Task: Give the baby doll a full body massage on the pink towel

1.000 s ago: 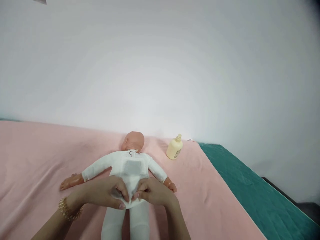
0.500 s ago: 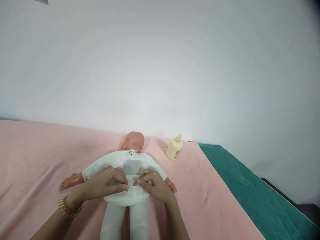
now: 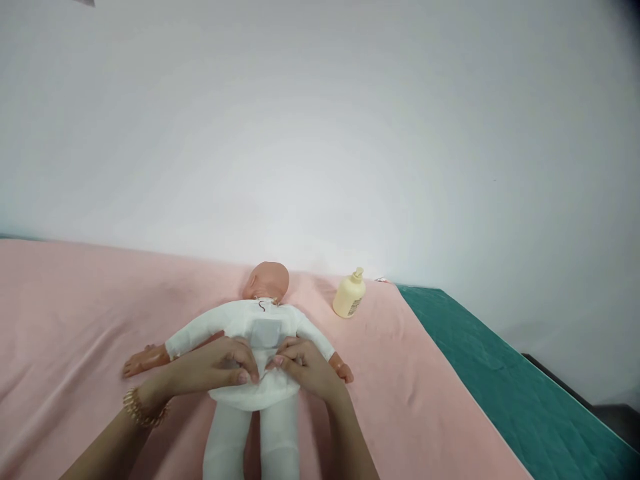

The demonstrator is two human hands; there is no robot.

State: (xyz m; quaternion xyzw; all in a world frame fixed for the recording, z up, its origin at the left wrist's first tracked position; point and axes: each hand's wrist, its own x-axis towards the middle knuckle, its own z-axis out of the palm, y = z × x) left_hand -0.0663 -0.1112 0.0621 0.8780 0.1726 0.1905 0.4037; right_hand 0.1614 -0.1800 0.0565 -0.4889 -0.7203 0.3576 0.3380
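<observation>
A doll [image 3: 241,393] with a white cloth body lies on the pink sheet, limbs spread, its bald head toward the wall. A grey rectangular patch [image 3: 267,333] sits on its upper torso. Just below that patch, my left hand [image 3: 225,363] is closed, thumb and fingertips on the white cloth. Facing it from the other side, my right hand [image 3: 305,363] pinches at the same cloth. Between the fingertips runs a thin line, like a seam or edge. My fingers partly hide what is gripped.
A pale yellow pump bottle [image 3: 349,295] stands right of the doll's head. The pink sheet [image 3: 400,373] covers most of the surface, with a green mat [image 3: 495,360] along the right. Behind rises a white wall [image 3: 310,133].
My left fingertips have shifted slightly, the index finger reaching farther down the cloth and the thumb drawing back left. My right hand stays nearly in place, and the doll lies as before.
</observation>
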